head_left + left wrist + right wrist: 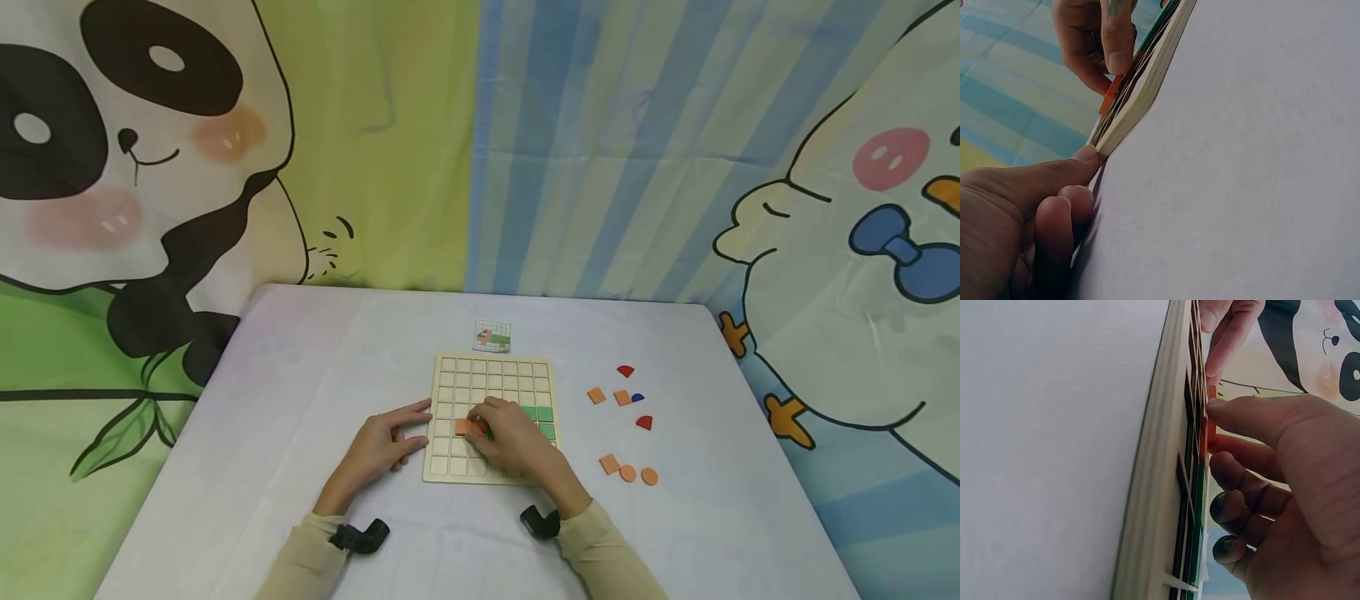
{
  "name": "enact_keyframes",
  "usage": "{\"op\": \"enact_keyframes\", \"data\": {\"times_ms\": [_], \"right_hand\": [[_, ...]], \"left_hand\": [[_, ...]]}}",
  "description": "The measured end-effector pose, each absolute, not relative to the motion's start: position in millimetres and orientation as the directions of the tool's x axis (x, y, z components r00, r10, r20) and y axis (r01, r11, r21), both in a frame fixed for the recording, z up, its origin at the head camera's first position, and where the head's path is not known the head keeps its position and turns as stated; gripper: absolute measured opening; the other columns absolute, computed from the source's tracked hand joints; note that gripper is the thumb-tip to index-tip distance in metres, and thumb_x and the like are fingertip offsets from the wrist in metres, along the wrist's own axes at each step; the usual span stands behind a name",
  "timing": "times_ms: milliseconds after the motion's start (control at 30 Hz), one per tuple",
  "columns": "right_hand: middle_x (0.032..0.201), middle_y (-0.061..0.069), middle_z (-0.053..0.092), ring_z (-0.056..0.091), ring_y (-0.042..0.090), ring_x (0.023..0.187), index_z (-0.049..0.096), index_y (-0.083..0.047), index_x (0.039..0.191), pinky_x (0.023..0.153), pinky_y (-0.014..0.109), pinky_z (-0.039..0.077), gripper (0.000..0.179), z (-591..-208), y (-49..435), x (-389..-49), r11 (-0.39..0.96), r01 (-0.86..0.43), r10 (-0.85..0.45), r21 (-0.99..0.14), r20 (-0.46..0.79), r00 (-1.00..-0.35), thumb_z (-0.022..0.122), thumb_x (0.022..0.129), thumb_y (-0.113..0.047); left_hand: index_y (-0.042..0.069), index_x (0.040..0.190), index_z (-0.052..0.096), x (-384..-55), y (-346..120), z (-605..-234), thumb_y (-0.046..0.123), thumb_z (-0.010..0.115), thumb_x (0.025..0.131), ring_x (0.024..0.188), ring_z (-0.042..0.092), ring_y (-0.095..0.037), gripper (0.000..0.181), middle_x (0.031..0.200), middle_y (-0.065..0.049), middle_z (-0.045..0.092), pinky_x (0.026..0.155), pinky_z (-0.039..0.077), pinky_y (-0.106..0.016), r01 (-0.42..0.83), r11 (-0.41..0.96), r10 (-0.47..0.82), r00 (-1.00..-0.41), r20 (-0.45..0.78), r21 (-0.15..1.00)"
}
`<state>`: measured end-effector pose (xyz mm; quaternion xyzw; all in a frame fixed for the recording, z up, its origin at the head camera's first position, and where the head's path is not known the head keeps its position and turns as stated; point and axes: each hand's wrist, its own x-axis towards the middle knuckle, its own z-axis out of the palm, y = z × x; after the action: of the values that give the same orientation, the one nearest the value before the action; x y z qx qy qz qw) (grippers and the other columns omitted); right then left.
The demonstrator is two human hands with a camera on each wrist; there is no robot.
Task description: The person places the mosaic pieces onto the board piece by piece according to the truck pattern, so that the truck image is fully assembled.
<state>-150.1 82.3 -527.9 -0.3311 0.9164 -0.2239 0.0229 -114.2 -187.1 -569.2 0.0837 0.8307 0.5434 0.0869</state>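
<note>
A pale wooden grid board (491, 365) lies on the table. My left hand (378, 442) is at its left edge, thumb and forefinger stretched out against the side; in the left wrist view the thumb tip touches the board's corner. Over the grid, my right hand (517, 437) pinches an orange square tile (1212, 428) between thumb and forefinger, close above the cells. Another orange tile (461, 427) shows just left of those fingertips. Green square tiles (545, 414) fill several cells at the right side, partly hidden by the right hand.
A small picture card (492, 336) lies beyond the board. To the right are loose pieces: orange squares (596, 396), orange round pieces (649, 476), red wedges (626, 371) and a blue half-round (637, 397). Printed curtains hang behind the white table (337, 333).
</note>
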Motion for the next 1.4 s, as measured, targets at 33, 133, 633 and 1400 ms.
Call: {"op": "enact_keyframes", "data": {"times_ms": [33, 133, 633, 1400], "right_hand": [[0.094, -0.004, 0.068, 0.054, 0.006, 0.076, 0.077, -0.013, 0.117, 0.068, 0.02, 0.047, 0.021, -528.0, 81.7, -150.3, 0.682, -0.595, -0.617, -0.426, 0.103, -0.78, 0.073, 0.102, -0.027], [0.092, -0.005, 0.066, 0.052, 0.005, 0.075, 0.077, -0.013, 0.116, 0.067, 0.02, 0.046, 0.021, -528.5, 80.5, -150.9, 0.685, -0.593, -0.617, -0.423, 0.095, -0.781, 0.073, 0.102, -0.028], [0.085, -0.007, 0.059, 0.047, 0.005, 0.07, 0.076, -0.014, 0.117, 0.065, 0.021, 0.041, 0.024, -531.0, 75.6, -152.4, 0.694, -0.597, -0.622, -0.402, 0.081, -0.779, 0.075, 0.101, -0.032], [0.085, -0.004, 0.061, 0.048, 0.007, 0.072, 0.076, -0.012, 0.115, 0.065, 0.022, 0.044, 0.024, -527.2, 111.2, -158.1, 0.707, -0.538, -0.551, -0.459, 0.118, -0.826, 0.079, 0.098, -0.028]], "left_hand": [[0.016, 0.137, 0.073, -114.3, -187.1, -569.4, 0.014, 0.082, 0.094, 0.047, 0.056, -0.011, 0.044, 0.158, 0.008, 0.059, 0.046, 0.053, -0.028, 0.044, 0.394, 0.233, -0.971, -0.054, 0.918], [0.016, 0.137, 0.073, -114.3, -187.1, -569.6, 0.015, 0.082, 0.094, 0.047, 0.056, -0.011, 0.044, 0.158, 0.008, 0.059, 0.046, 0.053, -0.028, 0.043, 0.393, 0.234, -0.971, -0.055, 0.918], [0.016, 0.138, 0.072, -114.1, -187.6, -569.8, 0.016, 0.081, 0.095, 0.047, 0.056, -0.01, 0.044, 0.158, 0.009, 0.059, 0.046, 0.053, -0.028, 0.049, 0.407, 0.236, -0.97, -0.053, 0.912], [0.018, 0.138, 0.072, -114.4, -186.8, -570.0, 0.015, 0.082, 0.094, 0.048, 0.056, -0.011, 0.045, 0.158, 0.009, 0.058, 0.046, 0.053, -0.027, 0.039, 0.401, 0.228, -0.972, -0.058, 0.915]]}}
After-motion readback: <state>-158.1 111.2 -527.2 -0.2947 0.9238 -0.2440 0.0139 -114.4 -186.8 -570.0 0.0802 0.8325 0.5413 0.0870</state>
